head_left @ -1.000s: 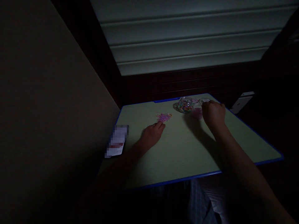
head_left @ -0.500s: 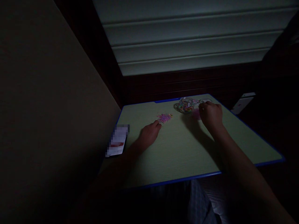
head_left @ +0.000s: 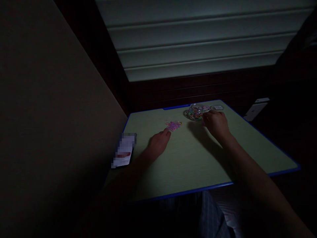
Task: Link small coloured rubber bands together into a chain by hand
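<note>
A small pile of pink and purple rubber bands (head_left: 174,125), with a few yellow ones, lies on the pale table. At its near edge is my left hand (head_left: 160,141), fingers pinched together; whatever is between them is too small to make out. My right hand (head_left: 216,124) hovers with bent, closed fingers just right of a clear round jar (head_left: 197,108) of coloured bands. Its fingertips are dim, and I cannot see what they hold. Under and behind this hand, a pink patch (head_left: 203,123) is mostly hidden.
A clear lid (head_left: 218,107) with a white label lies at the table's back right, near more pink pieces (head_left: 206,107). On the left edge rests a phone (head_left: 124,150). The blue-edged table (head_left: 188,165) stands by a wall and slatted panel.
My right hand has moved left toward the jar, uncovering the lid and hiding most of the pink patch. My left hand has hardly moved.
</note>
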A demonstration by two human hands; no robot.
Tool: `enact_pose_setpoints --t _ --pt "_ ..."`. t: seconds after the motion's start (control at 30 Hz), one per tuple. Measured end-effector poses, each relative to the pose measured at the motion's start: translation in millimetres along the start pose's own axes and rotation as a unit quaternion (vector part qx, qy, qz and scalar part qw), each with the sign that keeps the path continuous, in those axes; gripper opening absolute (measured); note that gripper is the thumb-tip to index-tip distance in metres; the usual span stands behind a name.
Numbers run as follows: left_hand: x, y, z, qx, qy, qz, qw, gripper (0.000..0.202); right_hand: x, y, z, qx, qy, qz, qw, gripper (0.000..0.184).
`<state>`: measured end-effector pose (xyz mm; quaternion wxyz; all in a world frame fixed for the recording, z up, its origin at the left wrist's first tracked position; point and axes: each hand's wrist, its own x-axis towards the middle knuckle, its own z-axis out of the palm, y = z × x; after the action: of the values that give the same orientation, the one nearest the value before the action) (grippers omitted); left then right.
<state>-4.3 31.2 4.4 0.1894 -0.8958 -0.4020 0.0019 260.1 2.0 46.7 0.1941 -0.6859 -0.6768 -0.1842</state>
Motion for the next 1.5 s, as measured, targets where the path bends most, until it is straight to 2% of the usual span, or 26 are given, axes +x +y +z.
enact_pose_setpoints --t 0.2,0.37,0.53,0.73,1.03,1.23,1.37,1.5 --pt "0 5 -0.5 -0.011 0.036 -0.005 0.999 0.026 -6 -30 13 0.125 -0.055 -0.099 0.986 0.027" --pt "0 6 0.7 -0.011 0.061 0.01 0.998 0.027 -16 -53 20 0.162 -0.041 -0.188 0.968 0.027" --pt "-1 8 -1.1 -0.003 0.069 0.031 0.997 0.026 -20 -59 17 0.19 -0.038 -0.246 0.95 0.026" --pt "-1 8 -0.6 -0.003 0.079 0.059 0.995 0.023 -20 -61 19 0.155 -0.042 -0.28 0.946 0.023" --pt "0 8 2.4 0.002 0.096 0.073 0.993 0.022 -19 -59 18 0.126 -0.048 -0.288 0.948 0.021" --pt "0 8 2.7 0.002 0.087 0.062 0.994 0.023 -11 -44 11 0.066 -0.032 -0.244 0.967 0.025" --pt "0 7 2.9 -0.003 0.075 0.031 0.997 0.024 -2 -17 4 0.017 0.005 -0.109 0.994 0.03" --pt "0 6 3.0 -0.009 0.064 0.018 0.998 0.026 2 15 0 -0.038 0.03 0.009 0.999 0.031"
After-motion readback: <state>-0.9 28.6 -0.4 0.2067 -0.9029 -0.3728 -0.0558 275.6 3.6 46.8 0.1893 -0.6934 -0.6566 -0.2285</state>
